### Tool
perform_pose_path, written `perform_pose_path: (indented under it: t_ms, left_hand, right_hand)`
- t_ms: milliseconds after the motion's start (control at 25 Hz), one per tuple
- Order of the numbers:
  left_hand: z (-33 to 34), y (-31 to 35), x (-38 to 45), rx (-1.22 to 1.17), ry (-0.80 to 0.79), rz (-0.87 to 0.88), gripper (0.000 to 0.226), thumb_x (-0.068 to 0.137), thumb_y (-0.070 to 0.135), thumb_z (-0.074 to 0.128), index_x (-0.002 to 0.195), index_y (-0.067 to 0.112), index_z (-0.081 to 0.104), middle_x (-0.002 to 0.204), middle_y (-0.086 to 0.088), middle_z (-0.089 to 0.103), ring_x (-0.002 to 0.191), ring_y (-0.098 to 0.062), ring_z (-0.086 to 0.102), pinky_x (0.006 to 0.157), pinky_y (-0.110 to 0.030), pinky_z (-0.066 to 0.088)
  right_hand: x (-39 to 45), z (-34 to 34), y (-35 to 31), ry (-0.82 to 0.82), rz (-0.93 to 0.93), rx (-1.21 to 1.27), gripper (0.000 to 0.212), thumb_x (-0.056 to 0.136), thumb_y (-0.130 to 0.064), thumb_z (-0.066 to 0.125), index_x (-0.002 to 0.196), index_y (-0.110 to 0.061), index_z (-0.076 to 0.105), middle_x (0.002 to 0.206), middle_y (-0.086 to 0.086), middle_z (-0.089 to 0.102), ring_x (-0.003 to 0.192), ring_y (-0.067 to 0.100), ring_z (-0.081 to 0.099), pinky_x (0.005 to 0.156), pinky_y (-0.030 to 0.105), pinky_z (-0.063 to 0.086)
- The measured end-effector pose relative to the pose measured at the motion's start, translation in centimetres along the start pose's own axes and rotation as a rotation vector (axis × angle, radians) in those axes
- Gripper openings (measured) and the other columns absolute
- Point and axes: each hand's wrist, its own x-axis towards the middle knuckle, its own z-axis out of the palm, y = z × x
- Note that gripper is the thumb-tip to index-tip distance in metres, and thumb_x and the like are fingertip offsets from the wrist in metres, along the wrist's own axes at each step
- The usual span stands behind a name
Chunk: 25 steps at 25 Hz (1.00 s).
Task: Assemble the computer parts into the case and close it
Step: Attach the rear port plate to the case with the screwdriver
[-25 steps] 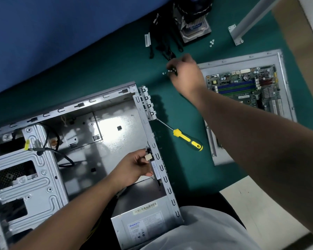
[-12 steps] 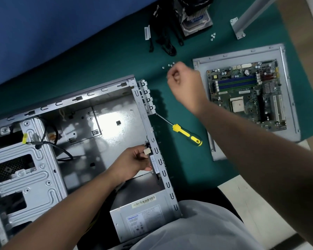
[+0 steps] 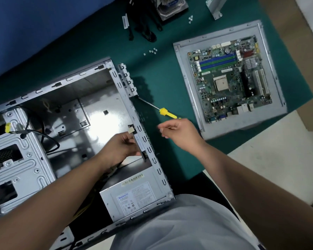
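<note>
While the open case (image 3: pixel 65 109) lay on its side on the green bench (image 3: pixel 163 83), its power supply (image 3: pixel 134 197) sat in the near corner. Inside, the left hand (image 3: pixel 119 150) gripped the rear wall. The right hand (image 3: pixel 179 132) hovered beside it, fingertips pinched on something too small to tell, over the yellow screwdriver (image 3: pixel 163 111). Farther right, the motherboard (image 3: pixel 229 78) rested on the side panel (image 3: pixel 184 87).

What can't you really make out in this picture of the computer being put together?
- Right hand: its pinched fingers hide whatever it holds, too small to see.
- Screwdriver: that hand covers the handle's end.
- Left hand: covers what it grips at the case wall.
- Cooler: cut off by the top edge.
- Power supply label: print too small.
</note>
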Motion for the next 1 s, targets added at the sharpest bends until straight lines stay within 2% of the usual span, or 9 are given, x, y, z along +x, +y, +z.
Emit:
perform_pose_path:
  t_ms: [120,200,320,400,560,720,880,1000]
  left_hand:
    - [0.3,0.0,-0.1,-0.005,0.014,0.021,0.014,0.089,-0.019,0.06,0.099,-0.015,0.069,0.096,-0.021,0.077,0.085,-0.024,0.073,0.079,-0.03,0.06]
    - [0.4,0.2,-0.2,0.004,0.024,0.033,0.01,0.089,-0.018,0.061,0.098,-0.019,0.065,0.093,-0.021,0.076,0.083,-0.022,0.073,0.076,-0.027,0.059]
    - [0.7,0.9,-0.7,0.045,0.014,0.033,0.012,0.089,-0.019,0.059,0.088,-0.01,0.068,0.077,-0.005,0.076,0.069,-0.012,0.071,0.067,-0.021,0.056]
    - [0.8,1.3,-0.9,0.063,-0.009,0.014,0.018,0.091,-0.019,0.057,0.083,-0.005,0.067,0.073,-0.002,0.074,0.066,-0.01,0.069,0.064,-0.019,0.054]
    - [1.1,2.2,-1.4,0.078,-0.026,-0.015,0.027,0.092,-0.019,0.055,0.081,0.001,0.068,0.069,0.001,0.075,0.062,-0.006,0.07,0.06,-0.014,0.053]
    - [1.4,3.0,-1.6,0.12,-0.028,-0.025,0.033,0.09,-0.02,0.055,0.076,0.006,0.069,0.066,0.005,0.075,0.061,-0.002,0.071,0.058,-0.011,0.052]
    - [1.4,3.2,-1.5,0.174,-0.021,-0.03,0.036,0.089,-0.021,0.054,0.076,0.009,0.068,0.065,0.01,0.074,0.063,0.002,0.071,0.059,-0.008,0.051]
    - [1.5,3.3,-1.4,0.175,-0.014,-0.029,0.039,0.089,-0.022,0.054,0.076,0.011,0.069,0.065,0.011,0.074,0.063,0.002,0.071,0.058,-0.008,0.051]
  right_hand:
    - [-0.7,0.3,1.1,-0.015,0.044,0.042,0.028,0.086,-0.007,0.072,0.081,-0.034,0.078,0.078,0.0,0.077,0.065,0.007,0.067,0.077,0.031,0.058]
    - [-1.2,0.9,1.7,-0.04,0.068,0.052,0.027,0.08,-0.01,0.074,0.08,-0.037,0.078,0.076,-0.001,0.077,0.067,0.008,0.068,0.079,0.032,0.058]
    - [-1.7,1.8,2.3,-0.109,0.109,0.128,0.025,0.082,-0.005,0.078,0.079,-0.029,0.078,0.073,0.0,0.076,0.063,0.009,0.069,0.071,0.026,0.058]
    - [-2.0,2.2,2.6,-0.127,0.12,0.169,0.022,0.086,-0.003,0.077,0.081,-0.025,0.077,0.073,-0.001,0.076,0.062,0.009,0.07,0.067,0.023,0.058]
    - [-2.5,2.3,2.9,-0.118,0.144,0.216,0.017,0.088,-0.008,0.078,0.083,-0.024,0.078,0.08,0.001,0.077,0.071,0.012,0.072,0.074,0.026,0.06]
    - [-2.8,2.3,3.1,-0.131,0.178,0.186,0.008,0.086,-0.017,0.082,0.087,-0.025,0.08,0.088,-0.006,0.078,0.081,0.005,0.071,0.086,0.024,0.057]
    - [-3.1,2.5,3.3,-0.134,0.225,0.259,0.012,0.084,-0.019,0.083,0.084,-0.031,0.081,0.091,-0.005,0.079,0.086,0.006,0.068,0.097,0.033,0.053]
    - [-2.9,2.5,3.4,-0.149,0.233,0.308,0.017,0.084,-0.019,0.083,0.082,-0.036,0.081,0.088,-0.006,0.078,0.081,0.005,0.066,0.099,0.035,0.053]
